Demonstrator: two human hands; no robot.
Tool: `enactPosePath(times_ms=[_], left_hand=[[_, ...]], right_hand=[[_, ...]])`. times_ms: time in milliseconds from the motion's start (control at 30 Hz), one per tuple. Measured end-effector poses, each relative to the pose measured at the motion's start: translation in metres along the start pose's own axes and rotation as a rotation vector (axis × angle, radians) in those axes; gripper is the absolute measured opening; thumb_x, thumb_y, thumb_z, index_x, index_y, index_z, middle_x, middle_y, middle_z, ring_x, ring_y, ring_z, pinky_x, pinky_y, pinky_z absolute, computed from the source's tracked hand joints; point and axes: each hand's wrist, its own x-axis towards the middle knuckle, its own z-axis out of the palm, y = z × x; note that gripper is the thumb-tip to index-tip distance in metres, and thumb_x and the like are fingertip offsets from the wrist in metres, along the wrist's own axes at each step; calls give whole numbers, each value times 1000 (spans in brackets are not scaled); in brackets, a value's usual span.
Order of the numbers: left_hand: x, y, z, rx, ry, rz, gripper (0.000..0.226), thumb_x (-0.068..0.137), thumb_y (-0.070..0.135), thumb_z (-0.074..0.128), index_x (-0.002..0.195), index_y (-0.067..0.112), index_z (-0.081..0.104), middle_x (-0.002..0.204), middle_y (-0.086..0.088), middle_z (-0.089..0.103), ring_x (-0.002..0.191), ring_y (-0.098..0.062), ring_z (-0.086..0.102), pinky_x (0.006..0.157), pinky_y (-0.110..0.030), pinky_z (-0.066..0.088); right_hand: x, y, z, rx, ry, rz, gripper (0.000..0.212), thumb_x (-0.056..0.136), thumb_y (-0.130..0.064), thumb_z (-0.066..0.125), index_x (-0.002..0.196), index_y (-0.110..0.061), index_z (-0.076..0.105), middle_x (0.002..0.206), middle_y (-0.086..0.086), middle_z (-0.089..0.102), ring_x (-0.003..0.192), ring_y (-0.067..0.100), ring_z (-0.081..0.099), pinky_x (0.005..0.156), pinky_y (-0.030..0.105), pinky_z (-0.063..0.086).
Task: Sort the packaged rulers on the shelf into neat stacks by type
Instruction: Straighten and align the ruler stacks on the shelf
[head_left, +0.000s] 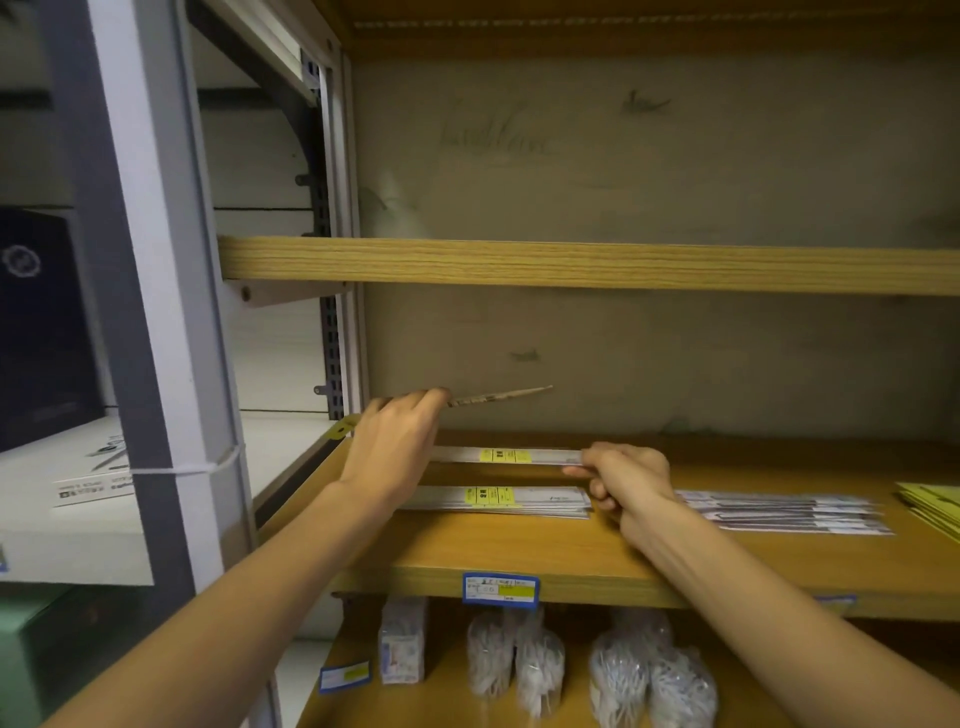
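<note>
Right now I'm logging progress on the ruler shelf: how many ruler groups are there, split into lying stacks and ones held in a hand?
Flat stacks of clear-packaged rulers lying on the wooden shelf: 2
Packaged rulers held in a hand: 2
Total: 4

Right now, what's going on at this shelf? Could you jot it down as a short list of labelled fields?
left hand: holds a thin ruler raised above the shelf
right hand: pinches the end of a yellow-labelled packaged ruler at the back
near stack: yellow-labelled packs, lying flat between the hands
right stack: packs with darker print, lying flat and fanned
far right: yellow sheets
shelf below: bagged white items
</note>
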Motion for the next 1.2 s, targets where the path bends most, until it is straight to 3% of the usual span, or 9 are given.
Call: enactPosePath(times_ms=[167,333,667,833,933,1033,1200], left_hand=[[-3,2,-4,-11,-15,-13,36,79,-9,67,110,8,62,88,-9,70,77,-29,67,78,-45,52],[-6,1,-7,-15,-41,-26,30,80,-9,65,105,8,62,87,-8,71,76,-28,67,75,-43,53],[-13,1,-10,-28,-89,-75,35,81,-10,63,112,8,62,87,-8,69,77,-28,65,80,-44,51],[-12,2,-8,-19,-95,-73,36,78,-12,64,108,8,62,78,-6,68,67,-27,64,74,-43,54],[-10,4,-7,-23,-88,-62,36,77,-14,64,107,7,63,71,-5,66,60,-27,61,69,-42,54],[-8,5,-5,-44,-91,-43,35,79,-12,63,108,7,62,71,-5,65,59,-26,60,66,-41,53],[-5,6,0,-45,-50,9,41,71,-13,70,106,8,64,71,-4,68,59,-25,63,69,-41,54]], right_hand=[[-8,5,0,-88,-12,-53,19,91,-7,62,109,-12,58,72,8,66,44,9,46,37,20,35],[-7,8,5,-204,9,-128,24,90,-15,64,114,-13,60,80,10,68,47,11,49,43,24,40],[-18,9,1,-528,23,-291,34,92,-23,62,124,-12,59,73,4,69,42,7,55,43,11,41],[-20,8,1,-528,4,-322,40,94,-22,62,131,-12,55,96,-1,57,45,8,55,46,15,46],[-19,-1,1,-446,30,-377,26,96,-28,58,116,-13,65,83,-2,68,43,5,54,42,9,40],[-18,-14,3,-275,64,-348,15,96,-35,56,99,-21,62,76,-5,71,38,4,46,43,16,41],[-16,-33,10,-116,49,-247,20,92,-41,60,83,-24,57,74,-1,74,41,8,43,42,21,36]])
